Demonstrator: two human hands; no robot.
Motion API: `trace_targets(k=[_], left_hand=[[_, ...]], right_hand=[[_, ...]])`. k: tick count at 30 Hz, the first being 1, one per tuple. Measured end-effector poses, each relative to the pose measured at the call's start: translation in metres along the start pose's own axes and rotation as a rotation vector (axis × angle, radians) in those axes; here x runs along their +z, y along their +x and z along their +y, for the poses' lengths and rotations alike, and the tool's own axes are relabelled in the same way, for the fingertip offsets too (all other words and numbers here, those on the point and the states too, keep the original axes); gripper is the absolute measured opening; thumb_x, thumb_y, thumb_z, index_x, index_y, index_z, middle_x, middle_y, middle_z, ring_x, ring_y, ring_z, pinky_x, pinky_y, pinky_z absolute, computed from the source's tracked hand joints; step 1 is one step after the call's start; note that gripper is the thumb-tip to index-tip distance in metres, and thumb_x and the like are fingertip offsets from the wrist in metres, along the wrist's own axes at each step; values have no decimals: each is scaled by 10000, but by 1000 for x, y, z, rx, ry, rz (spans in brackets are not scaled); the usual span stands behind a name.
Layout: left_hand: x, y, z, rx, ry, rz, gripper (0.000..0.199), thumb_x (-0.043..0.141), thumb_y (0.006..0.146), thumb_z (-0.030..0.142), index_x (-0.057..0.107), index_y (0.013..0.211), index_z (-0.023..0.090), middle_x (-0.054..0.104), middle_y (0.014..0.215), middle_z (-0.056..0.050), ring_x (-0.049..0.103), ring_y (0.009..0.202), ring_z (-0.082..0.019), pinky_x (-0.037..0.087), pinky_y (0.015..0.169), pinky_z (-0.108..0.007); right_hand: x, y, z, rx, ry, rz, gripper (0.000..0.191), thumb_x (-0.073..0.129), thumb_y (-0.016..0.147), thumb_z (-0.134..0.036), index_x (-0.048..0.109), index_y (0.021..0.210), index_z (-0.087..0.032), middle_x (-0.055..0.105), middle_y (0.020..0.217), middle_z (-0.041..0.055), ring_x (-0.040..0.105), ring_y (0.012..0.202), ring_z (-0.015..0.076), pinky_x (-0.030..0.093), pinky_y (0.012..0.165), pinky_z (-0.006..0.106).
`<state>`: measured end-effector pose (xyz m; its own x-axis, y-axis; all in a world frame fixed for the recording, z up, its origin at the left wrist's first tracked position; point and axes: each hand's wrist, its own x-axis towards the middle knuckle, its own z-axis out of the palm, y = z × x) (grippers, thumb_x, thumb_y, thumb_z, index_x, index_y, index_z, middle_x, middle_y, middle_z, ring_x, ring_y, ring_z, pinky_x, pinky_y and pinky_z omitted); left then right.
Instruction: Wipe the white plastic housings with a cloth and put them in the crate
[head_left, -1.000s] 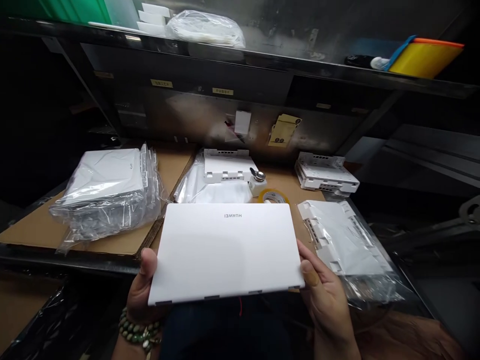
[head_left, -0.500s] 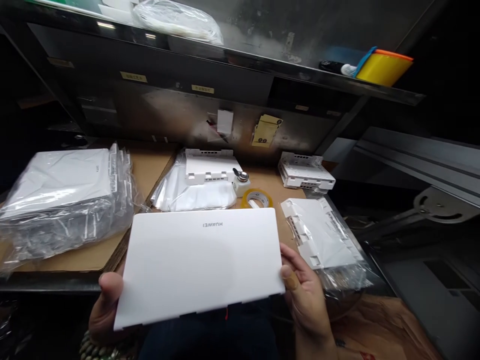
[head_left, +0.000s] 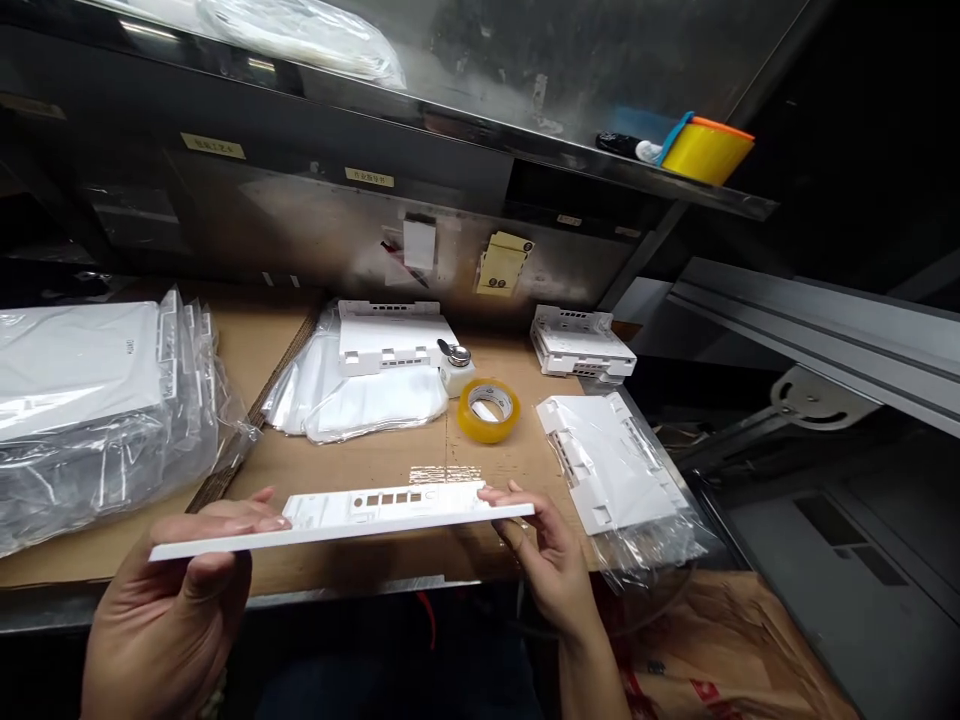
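A white plastic cover is held nearly edge-on above the front of the cardboard-covered bench, its inner side with a row of square port holes facing away. My left hand grips its left end, thumb below and fingers along the top. At the right end, my right hand pinches the cover's corner. Beyond it lie a roll of yellow tape, a small white bottle with a metal lid and a white housing on clear bags.
Bagged white covers are piled at the left. Stacked white housings stand at the back right, with a partly bagged one nearer. Above runs a metal shelf bearing a yellow container. Brown paper is low at right.
The cover has tipped from showing its flat printed face to nearly edge-on, with the port holes now visible. Both hands still hold its ends. The camera view has shifted, revealing more bench.
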<state>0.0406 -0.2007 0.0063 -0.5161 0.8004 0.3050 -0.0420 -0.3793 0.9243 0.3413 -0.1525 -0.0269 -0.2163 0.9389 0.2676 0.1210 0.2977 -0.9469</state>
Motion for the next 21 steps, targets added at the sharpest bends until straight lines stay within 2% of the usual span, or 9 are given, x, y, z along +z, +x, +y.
trace_targets(k=[3,5,13,17,19,21], left_hand=[[6,-2,2,108,-13,-71,186,793,848,415,693,799,265,734,779,75,645,790,-170,418,1180,-387],[8,-3,3,130,10,-80,191,795,845,428,692,812,271,738,772,71,659,763,-174,421,1170,-402],[9,-6,7,85,-3,-101,167,786,856,433,713,823,287,743,771,60,665,772,-176,398,1171,-403],[6,-6,5,79,-1,-95,139,782,861,415,720,823,297,738,766,48,673,762,-186,429,1160,-426],[4,-6,8,65,13,-111,117,818,828,382,735,816,301,738,757,35,686,773,-190,521,1062,-375],[1,-5,16,-5,124,-134,140,859,774,363,788,877,299,786,856,-12,721,867,-222,577,936,-303]], right_hand=[[-1,2,0,-11,7,20,147,590,1015,-253,680,1123,-297,760,1231,18,694,1209,224,334,1254,527],[-2,0,0,2,2,34,152,594,1014,-253,682,1127,-303,759,1232,11,690,1208,216,358,1241,509],[-4,-3,10,70,1,86,173,636,992,-294,700,1153,-295,745,1252,45,679,1210,239,489,1128,451],[-4,-3,16,76,10,90,226,655,977,-301,703,1196,-279,744,1251,70,683,1209,265,545,1068,436],[-3,0,17,59,10,91,213,660,972,-302,712,1178,-278,754,1227,65,700,1184,262,571,1035,417],[-2,8,15,21,-20,60,192,649,978,-321,719,1152,-278,765,1202,56,722,1141,247,594,1001,391]])
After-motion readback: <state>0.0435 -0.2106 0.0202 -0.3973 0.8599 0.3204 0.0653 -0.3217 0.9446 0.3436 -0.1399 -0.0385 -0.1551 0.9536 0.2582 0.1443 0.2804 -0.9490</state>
